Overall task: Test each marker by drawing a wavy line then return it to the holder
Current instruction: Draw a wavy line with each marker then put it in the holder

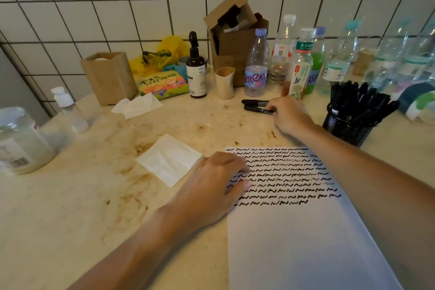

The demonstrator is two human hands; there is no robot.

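A white sheet of paper (306, 238) lies on the counter, its upper half covered with rows of black wavy lines. My left hand (211, 190) rests flat on the sheet's left edge. Two black markers lie side by side beyond the paper: the far marker (255, 102) lies free, and my right hand (290, 114) pinches the end of the near marker (257, 109). A black mesh holder (346, 128) packed with several black markers (362, 101) stands to the right of that hand.
A folded white napkin (169, 159) lies left of the paper. Along the tiled wall stand several plastic bottles (256, 63), a cardboard box (233, 37), a brown pump bottle (196, 70), a beige cup (225, 82) and a wooden box (109, 76). A jar (20, 141) sits far left.
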